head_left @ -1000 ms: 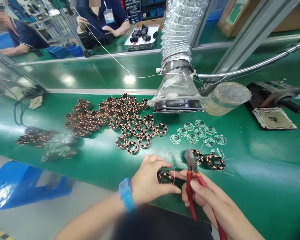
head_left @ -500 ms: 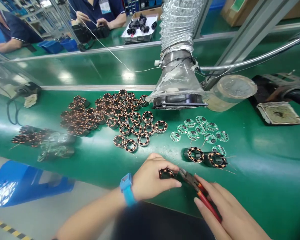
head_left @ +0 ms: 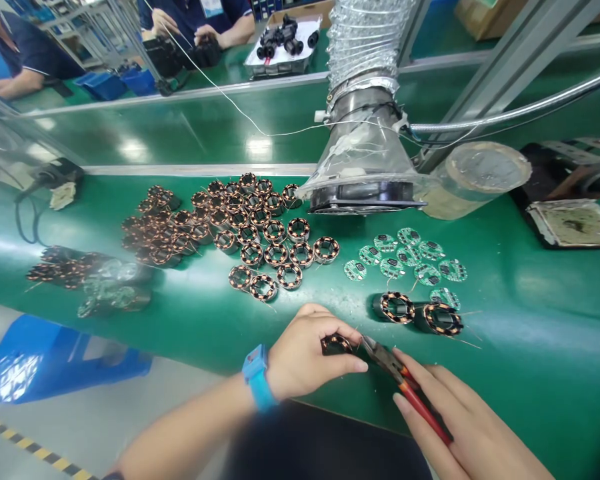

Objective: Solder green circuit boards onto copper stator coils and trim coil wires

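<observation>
My left hand (head_left: 305, 353) pinches a small copper-wound stator coil (head_left: 336, 344) just above the green bench, near its front edge. My right hand (head_left: 467, 430) is closed round the red handles of wire cutters (head_left: 397, 373). The cutter jaws point left and touch the coil's right side. Two more wound coils (head_left: 417, 312) lie just beyond the cutters. Several small round green circuit boards (head_left: 410, 257) sit behind those. A big cluster of the same coils (head_left: 230, 230) spreads across the bench to the left.
A foil extraction duct with a clear hood (head_left: 365, 167) hangs over the bench behind the boards. A tape roll (head_left: 473, 177) and a soldering sponge tray (head_left: 573, 223) lie at the right. A blue bin (head_left: 55, 357) stands below left. Other people work at the far bench (head_left: 200, 27).
The cutters swung down from upright to lie flat with their jaws against the coil. My left hand kept its hold on the coil, shifting slightly.
</observation>
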Motion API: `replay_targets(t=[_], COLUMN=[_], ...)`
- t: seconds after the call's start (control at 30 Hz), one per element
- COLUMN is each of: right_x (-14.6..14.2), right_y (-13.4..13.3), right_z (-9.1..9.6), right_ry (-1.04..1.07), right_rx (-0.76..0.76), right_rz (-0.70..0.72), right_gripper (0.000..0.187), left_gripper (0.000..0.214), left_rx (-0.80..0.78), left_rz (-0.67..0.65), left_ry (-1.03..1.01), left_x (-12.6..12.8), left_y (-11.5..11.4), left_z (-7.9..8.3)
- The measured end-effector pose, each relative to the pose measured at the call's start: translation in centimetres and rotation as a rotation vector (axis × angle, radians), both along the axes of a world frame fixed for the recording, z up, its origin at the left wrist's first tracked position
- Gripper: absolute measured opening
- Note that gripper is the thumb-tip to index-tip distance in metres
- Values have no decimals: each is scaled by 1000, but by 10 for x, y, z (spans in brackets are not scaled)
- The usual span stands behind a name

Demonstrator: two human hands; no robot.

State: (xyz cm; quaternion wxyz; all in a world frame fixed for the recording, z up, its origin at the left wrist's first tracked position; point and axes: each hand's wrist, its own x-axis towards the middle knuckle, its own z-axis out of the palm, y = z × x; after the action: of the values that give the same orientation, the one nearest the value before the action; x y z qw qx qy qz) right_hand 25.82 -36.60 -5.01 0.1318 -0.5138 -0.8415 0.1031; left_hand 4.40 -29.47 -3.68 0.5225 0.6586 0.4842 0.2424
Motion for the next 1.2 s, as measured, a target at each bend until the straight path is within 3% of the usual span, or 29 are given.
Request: replay_targets(t=[0.3,0.57,0.77,1.2], right_x=[7,17,10,2], right_y=[1,2,7,15], right_z=[2,-4,-5,5], right_ry=[83,107,112,206], right_rx=[-43,-186,-221,-305], right_rz=[57,-131,-83,-67], right_gripper=[32,46,52,40], left_gripper=[25,35,24,20], left_rx=[8,5,-51,-25], left_rz=[-6,-11,104,124], left_ry=[-6,-13,-47,-71], left_x=[-1,-3,-3,-2], left_y=[0,2,2,0], left_z=[-1,1,3,-2])
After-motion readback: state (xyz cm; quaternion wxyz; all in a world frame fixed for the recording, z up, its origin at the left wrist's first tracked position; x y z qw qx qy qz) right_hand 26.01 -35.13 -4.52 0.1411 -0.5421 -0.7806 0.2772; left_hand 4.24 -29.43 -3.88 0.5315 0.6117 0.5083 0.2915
